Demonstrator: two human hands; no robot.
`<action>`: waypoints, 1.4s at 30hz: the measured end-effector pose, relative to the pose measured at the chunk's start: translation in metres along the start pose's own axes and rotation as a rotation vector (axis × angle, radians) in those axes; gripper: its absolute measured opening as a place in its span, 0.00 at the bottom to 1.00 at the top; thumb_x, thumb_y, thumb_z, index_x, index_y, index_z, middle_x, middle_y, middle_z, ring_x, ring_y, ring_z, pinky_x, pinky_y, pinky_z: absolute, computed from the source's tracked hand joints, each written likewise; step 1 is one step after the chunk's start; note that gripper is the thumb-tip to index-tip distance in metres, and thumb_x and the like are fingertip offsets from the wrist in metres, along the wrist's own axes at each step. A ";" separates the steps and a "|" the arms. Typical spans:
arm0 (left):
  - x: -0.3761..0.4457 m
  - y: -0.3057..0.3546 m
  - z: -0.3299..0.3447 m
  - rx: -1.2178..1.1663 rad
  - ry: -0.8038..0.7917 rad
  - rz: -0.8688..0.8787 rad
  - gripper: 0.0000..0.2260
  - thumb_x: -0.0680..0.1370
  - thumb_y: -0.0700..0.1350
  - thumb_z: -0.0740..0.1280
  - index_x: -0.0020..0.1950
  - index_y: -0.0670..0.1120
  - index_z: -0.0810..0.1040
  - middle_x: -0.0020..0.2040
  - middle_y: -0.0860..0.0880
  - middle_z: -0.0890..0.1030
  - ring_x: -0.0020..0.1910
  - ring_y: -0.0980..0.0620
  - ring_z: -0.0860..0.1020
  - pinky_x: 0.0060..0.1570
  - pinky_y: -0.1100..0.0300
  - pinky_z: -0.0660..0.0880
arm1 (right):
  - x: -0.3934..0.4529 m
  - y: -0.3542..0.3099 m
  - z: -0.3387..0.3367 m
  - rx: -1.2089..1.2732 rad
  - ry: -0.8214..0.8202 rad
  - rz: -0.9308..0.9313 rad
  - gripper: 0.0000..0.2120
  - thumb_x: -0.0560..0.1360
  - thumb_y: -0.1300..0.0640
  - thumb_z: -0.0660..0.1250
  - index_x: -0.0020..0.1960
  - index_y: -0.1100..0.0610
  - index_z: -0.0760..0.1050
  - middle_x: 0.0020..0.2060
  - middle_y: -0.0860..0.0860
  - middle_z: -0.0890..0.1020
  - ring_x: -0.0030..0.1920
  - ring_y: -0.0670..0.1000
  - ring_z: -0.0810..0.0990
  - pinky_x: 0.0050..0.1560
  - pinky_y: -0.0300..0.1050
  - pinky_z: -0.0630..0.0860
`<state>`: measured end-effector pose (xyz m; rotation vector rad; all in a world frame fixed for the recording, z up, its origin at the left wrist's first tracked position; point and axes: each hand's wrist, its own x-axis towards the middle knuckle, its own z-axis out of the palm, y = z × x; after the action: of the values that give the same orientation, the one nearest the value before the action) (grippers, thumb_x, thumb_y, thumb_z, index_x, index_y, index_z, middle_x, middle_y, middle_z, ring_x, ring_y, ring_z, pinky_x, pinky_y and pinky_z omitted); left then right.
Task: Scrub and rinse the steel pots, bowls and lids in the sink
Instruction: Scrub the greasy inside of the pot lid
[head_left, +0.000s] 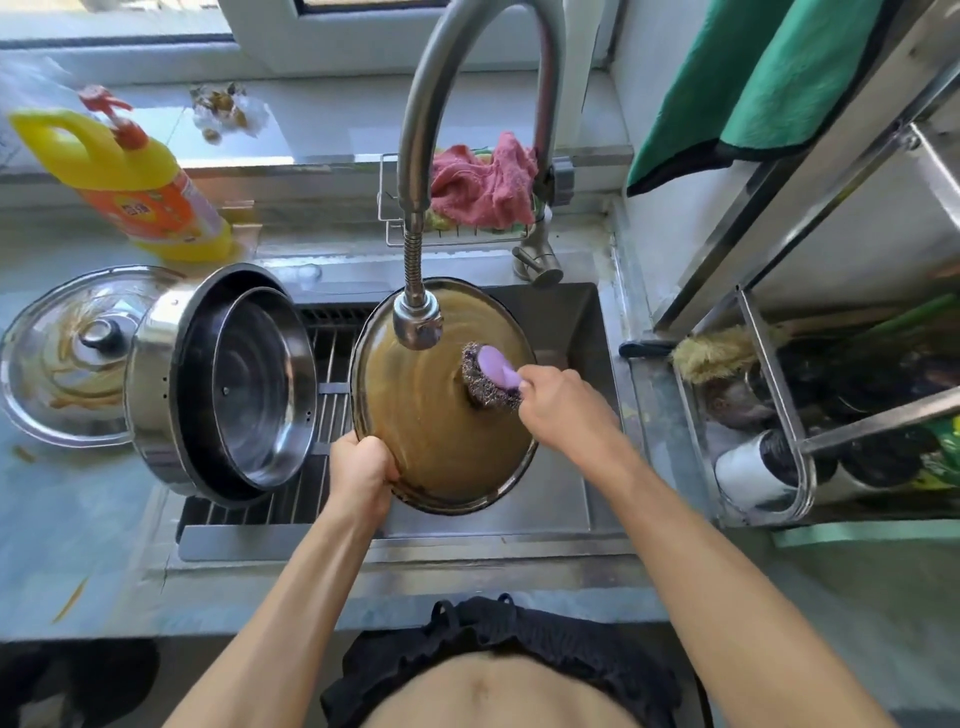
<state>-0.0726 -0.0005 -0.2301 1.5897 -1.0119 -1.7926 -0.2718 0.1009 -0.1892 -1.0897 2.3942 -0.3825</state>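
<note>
Sink (582, 332) is sitting centre frame, faucet (415, 218) arching down from 12 o'clock with its head hanging just over the work. Steel pot (156, 374) with a bowl (260, 384) nested inside is lying tipped on its side at 9 o'clock of the sink, on the drain rack (327, 364); a tip or roll off the rack looks possible if it gets bumped.

A greasy lid (441, 431), coated brown, is being held tilted over the basin. A second dirty lid (62, 358) is waiting on the counter at far 9 o'clock. Detergent bottle (140, 182) is standing at 10 o'clock.

Left hand (361, 475) is gripping the lid's rim at its 7 o'clock, fingers curled tight. Slippery film plus a one-point hold means the lid could be slipping or swinging under scrub pressure.

Right hand (563, 410) is closed round the purple handle of the steel-wool scrubber (491, 379), pressing it on the lid at about 2 o'clock. The scrubber is working near the faucet head, so a knock is likely. No water visibly running, so residue is probably smearing.
</note>
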 end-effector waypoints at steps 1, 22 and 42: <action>-0.001 0.000 0.000 0.005 -0.007 0.012 0.16 0.49 0.32 0.53 0.34 0.43 0.64 0.34 0.48 0.64 0.33 0.48 0.64 0.34 0.58 0.56 | 0.002 0.003 -0.001 0.005 -0.002 0.040 0.14 0.81 0.52 0.53 0.57 0.52 0.75 0.53 0.60 0.80 0.52 0.65 0.78 0.45 0.52 0.68; -0.027 0.018 0.018 -0.153 0.163 -0.101 0.17 0.66 0.21 0.48 0.32 0.43 0.60 0.34 0.46 0.64 0.34 0.49 0.65 0.34 0.59 0.58 | -0.032 -0.026 0.019 0.052 0.119 -0.035 0.14 0.81 0.57 0.53 0.63 0.49 0.72 0.47 0.62 0.81 0.48 0.66 0.79 0.39 0.50 0.68; -0.031 0.013 0.015 -0.132 0.165 -0.164 0.17 0.66 0.21 0.47 0.30 0.43 0.59 0.31 0.46 0.64 0.33 0.48 0.65 0.33 0.59 0.59 | -0.021 -0.027 0.013 0.062 0.078 0.037 0.13 0.82 0.55 0.54 0.62 0.51 0.73 0.50 0.59 0.81 0.51 0.64 0.79 0.42 0.49 0.69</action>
<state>-0.0831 0.0192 -0.2009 1.7467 -0.6913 -1.7600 -0.2358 0.0989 -0.1821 -1.0187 2.4495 -0.4910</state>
